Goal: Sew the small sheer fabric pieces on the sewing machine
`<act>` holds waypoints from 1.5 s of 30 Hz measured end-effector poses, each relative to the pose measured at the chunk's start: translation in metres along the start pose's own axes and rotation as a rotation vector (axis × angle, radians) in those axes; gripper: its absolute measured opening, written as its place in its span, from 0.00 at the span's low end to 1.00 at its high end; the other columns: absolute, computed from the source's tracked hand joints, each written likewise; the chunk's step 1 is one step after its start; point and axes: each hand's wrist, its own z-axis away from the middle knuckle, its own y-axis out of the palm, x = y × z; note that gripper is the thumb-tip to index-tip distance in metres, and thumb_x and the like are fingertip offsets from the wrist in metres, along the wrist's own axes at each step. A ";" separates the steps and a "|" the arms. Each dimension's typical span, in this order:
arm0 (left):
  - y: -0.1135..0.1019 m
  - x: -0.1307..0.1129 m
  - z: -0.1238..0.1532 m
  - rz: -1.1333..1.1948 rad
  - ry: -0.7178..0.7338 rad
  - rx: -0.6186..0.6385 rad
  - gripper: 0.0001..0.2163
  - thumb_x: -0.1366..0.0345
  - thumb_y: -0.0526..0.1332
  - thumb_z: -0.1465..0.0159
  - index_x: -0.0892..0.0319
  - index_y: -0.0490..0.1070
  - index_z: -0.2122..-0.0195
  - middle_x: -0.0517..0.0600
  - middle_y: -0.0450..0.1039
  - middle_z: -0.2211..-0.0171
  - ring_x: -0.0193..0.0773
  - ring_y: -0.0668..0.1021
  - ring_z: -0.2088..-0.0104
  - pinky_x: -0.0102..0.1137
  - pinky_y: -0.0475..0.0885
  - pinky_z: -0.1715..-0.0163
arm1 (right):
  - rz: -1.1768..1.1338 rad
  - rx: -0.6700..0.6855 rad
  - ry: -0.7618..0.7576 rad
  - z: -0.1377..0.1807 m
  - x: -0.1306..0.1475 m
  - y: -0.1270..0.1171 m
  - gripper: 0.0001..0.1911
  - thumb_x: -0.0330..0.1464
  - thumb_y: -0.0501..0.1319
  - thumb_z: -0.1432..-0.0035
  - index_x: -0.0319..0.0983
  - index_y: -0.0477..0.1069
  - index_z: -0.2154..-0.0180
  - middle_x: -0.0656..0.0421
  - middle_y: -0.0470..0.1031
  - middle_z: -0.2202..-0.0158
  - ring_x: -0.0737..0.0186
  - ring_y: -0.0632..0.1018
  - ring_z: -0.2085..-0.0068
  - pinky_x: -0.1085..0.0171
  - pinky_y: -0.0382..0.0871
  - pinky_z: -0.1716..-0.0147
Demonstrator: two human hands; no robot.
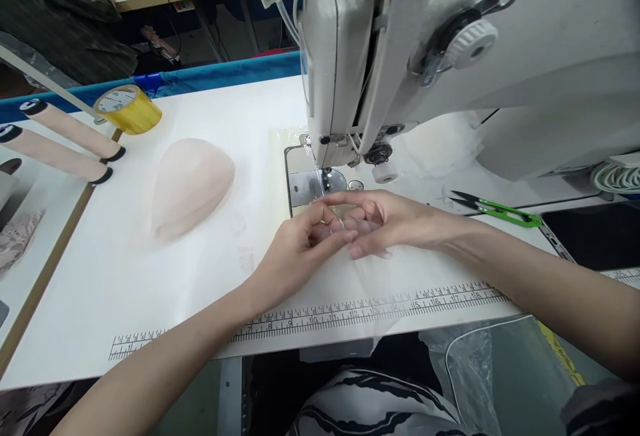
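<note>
My left hand (295, 249) and my right hand (395, 219) meet just in front of the sewing machine's needle plate (305, 186). Both are closed, thumb against fingers, on a piece of sheer pale fabric (367, 226). Part of this thin cloth is bunched between the fingers, and a nearly see-through part seems to hang toward the table edge. Above the hands stands the white sewing machine (333, 69), with its presser foot (327, 179) just beyond my fingertips. A pale pink moulded cup (193, 186) lies on the table to the left.
Green thread snips (500, 211) and a dark phone (595, 233) lie to the right. Yellow tape (129, 109) and two pinkish thread cones (70, 131) are at the left. A printed ruler (320, 319) runs along the front edge. Another person's sleeve (50, 16) shows at the back left.
</note>
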 end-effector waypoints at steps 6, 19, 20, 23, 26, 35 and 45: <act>-0.007 0.004 -0.002 -0.326 0.181 -0.106 0.08 0.65 0.62 0.37 0.57 0.65 0.71 0.36 0.49 0.84 0.26 0.54 0.82 0.24 0.52 0.81 | 0.543 -0.303 -0.062 0.010 0.018 0.000 0.09 0.38 0.68 0.48 0.41 0.78 0.64 0.62 0.75 0.68 0.69 0.69 0.72 0.67 0.61 0.74; -0.011 0.016 -0.003 -0.722 0.453 -0.263 0.08 0.68 0.56 0.33 0.56 0.76 0.59 0.45 0.81 0.70 0.30 0.77 0.78 0.24 0.69 0.76 | 0.691 -0.536 -0.429 0.005 -0.009 0.020 0.05 0.26 0.59 0.40 0.38 0.72 0.69 0.60 0.75 0.72 0.67 0.75 0.72 0.67 0.71 0.73; -0.011 0.017 -0.003 -0.744 0.481 -0.271 0.08 0.69 0.56 0.33 0.57 0.75 0.59 0.46 0.81 0.69 0.31 0.78 0.77 0.24 0.70 0.76 | 0.707 -0.557 -0.467 0.005 -0.013 0.021 0.05 0.26 0.59 0.40 0.38 0.72 0.67 0.61 0.75 0.72 0.68 0.75 0.72 0.68 0.71 0.72; -0.009 0.019 -0.003 -0.802 0.537 -0.288 0.08 0.68 0.55 0.32 0.59 0.75 0.60 0.46 0.81 0.71 0.31 0.79 0.77 0.24 0.69 0.78 | 0.739 -0.596 -0.551 0.005 -0.022 0.022 0.04 0.28 0.58 0.37 0.38 0.70 0.60 0.61 0.76 0.71 0.68 0.76 0.71 0.68 0.72 0.71; -0.009 0.019 -0.002 -0.797 0.542 -0.289 0.07 0.69 0.56 0.32 0.59 0.74 0.60 0.47 0.81 0.70 0.31 0.80 0.76 0.24 0.71 0.77 | 0.799 -0.600 -0.588 0.004 -0.027 0.022 0.04 0.29 0.57 0.36 0.38 0.68 0.59 0.61 0.76 0.70 0.69 0.76 0.71 0.69 0.72 0.72; -0.008 0.020 -0.003 -0.787 0.587 -0.329 0.05 0.71 0.57 0.33 0.59 0.72 0.62 0.44 0.79 0.75 0.29 0.75 0.81 0.23 0.67 0.80 | 0.805 -0.610 -0.591 0.003 -0.026 0.021 0.03 0.29 0.56 0.36 0.40 0.68 0.60 0.62 0.74 0.72 0.70 0.73 0.74 0.70 0.68 0.76; -0.008 0.020 -0.003 -0.842 0.640 -0.361 0.04 0.69 0.56 0.32 0.58 0.69 0.63 0.42 0.76 0.77 0.27 0.74 0.81 0.23 0.64 0.81 | 0.780 -0.601 -0.603 0.003 -0.028 0.020 0.08 0.29 0.56 0.36 0.40 0.71 0.56 0.60 0.76 0.69 0.69 0.74 0.72 0.69 0.70 0.74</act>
